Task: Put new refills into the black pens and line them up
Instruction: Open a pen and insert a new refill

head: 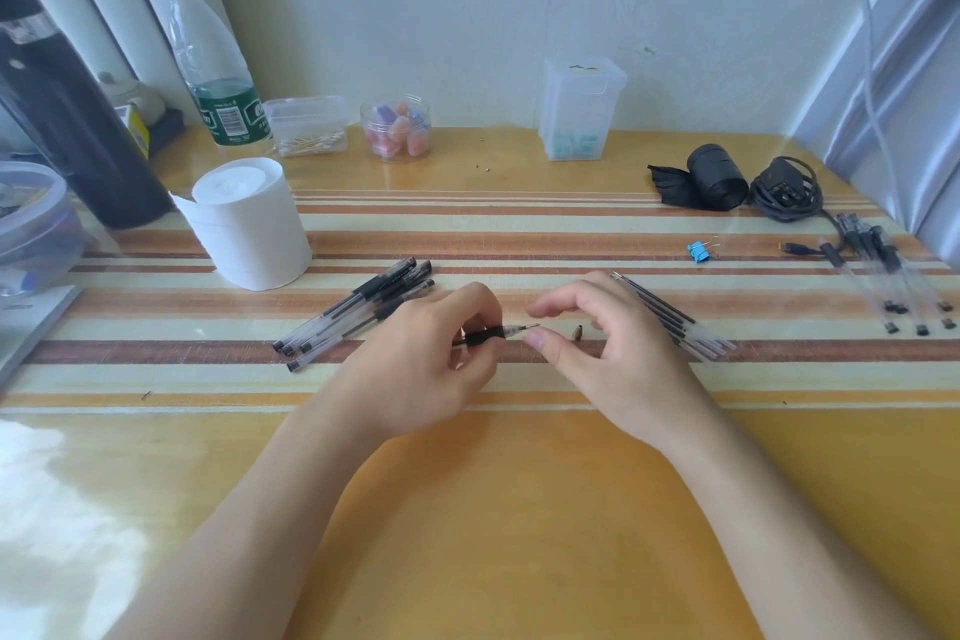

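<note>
My left hand (436, 359) grips a black pen (491, 334) by its rubber grip, with the bare refill tip pointing right. My right hand (602, 348) hovers just right of that tip, thumb and forefinger apart, holding nothing. A small dark pen tip cone (577, 332) lies on the table under my right palm. Several capped black pens (358, 312) lie in a loose pile left of my left hand. A bundle of refills (670, 322) lies slanted behind my right hand. Several more pens (883, 276) lie in a row at the far right.
A toilet paper roll (249, 224) stands behind the pile. A blue binder clip (698, 251), a black roll (711, 177) and a coiled cable (787, 195) sit at the back right. Bottle (218, 68), swab box (306, 126), jar (397, 127) and clear box (579, 109) line the wall.
</note>
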